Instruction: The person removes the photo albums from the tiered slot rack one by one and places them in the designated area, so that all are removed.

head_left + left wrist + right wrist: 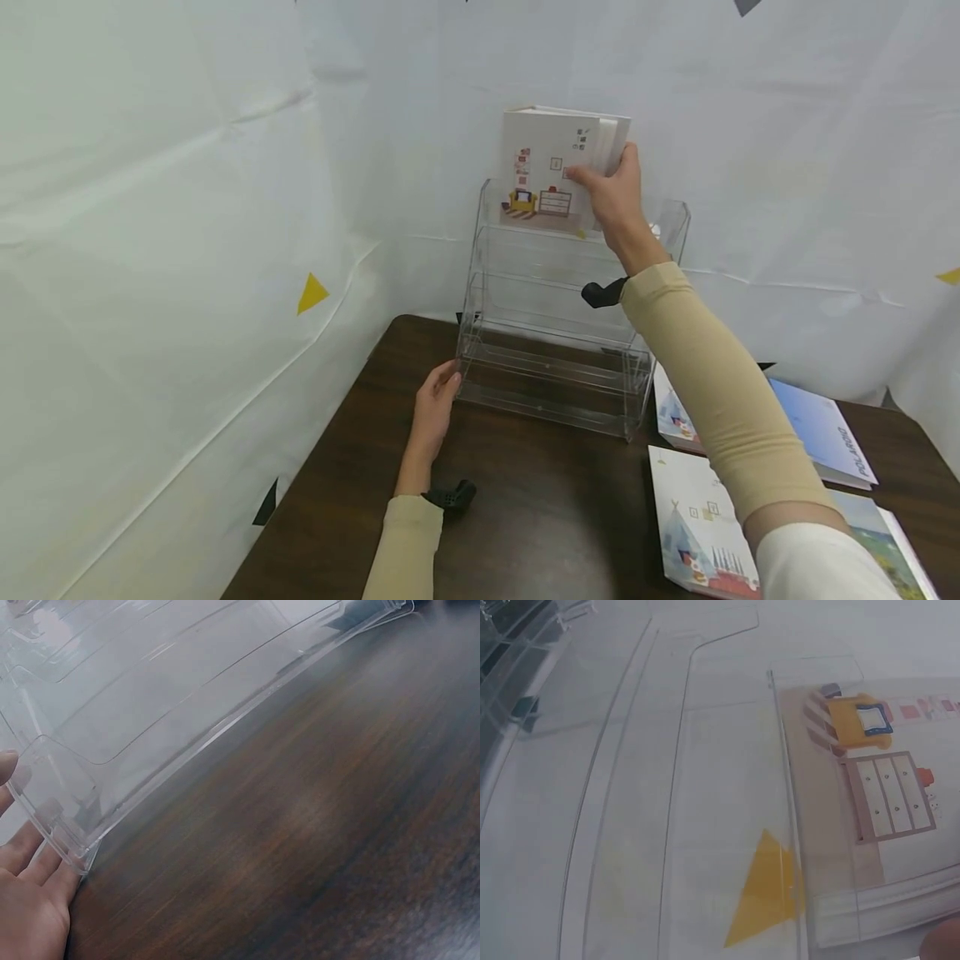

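Observation:
A white hardcover book (536,137) with a drawn yellow armchair and dresser stands in the top tier of a clear plastic display rack (555,317). My right hand (618,200) grips its right side, thumb on the front cover and fingers behind. In the right wrist view, the lower part of the cover (896,851) shows through the rack's clear front lip. Down at the rack's lower left side, my left hand (435,408) holds the edge. The left wrist view shows its fingers (26,847) partly behind the transparent plastic, with the thumb near the edge.
The rack stands on a dark brown wooden table (525,500). To its right lie a white illustrated book (693,500), a blue book marked POLAROID (817,425) and others, partly hidden by my right arm. White sheeting (225,208) hangs behind and at the left.

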`<state>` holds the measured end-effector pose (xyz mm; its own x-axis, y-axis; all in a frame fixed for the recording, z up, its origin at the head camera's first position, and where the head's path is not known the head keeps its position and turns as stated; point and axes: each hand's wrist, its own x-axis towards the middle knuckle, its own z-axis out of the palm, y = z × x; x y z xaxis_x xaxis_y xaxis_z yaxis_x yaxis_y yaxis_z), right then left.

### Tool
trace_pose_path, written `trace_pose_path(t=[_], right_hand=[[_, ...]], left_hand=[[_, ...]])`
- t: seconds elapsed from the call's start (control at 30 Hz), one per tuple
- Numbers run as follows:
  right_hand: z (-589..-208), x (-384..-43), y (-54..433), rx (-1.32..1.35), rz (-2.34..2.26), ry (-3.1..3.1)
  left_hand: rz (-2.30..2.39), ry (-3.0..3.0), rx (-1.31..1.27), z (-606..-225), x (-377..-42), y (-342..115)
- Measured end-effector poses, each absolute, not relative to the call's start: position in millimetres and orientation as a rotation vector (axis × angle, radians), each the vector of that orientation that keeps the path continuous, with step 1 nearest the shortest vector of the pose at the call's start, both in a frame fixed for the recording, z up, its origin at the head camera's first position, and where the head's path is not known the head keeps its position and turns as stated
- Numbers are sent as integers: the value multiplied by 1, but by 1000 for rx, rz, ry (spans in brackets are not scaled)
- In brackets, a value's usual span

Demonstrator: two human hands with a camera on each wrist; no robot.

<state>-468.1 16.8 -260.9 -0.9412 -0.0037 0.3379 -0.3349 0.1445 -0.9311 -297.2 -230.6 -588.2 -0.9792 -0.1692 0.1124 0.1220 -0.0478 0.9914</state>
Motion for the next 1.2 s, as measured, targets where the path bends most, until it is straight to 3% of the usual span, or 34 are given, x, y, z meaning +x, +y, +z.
trace_pose_path(t=[0.67,1.2], right_hand=[[-232,-453,33,407,1808,-2096],[-235,-397,89,581,1516,-2016]], left_hand=[[-2138,-2000,6,-592,-302,-229],[-2159,-2016,-11,-600,-317,-228]])
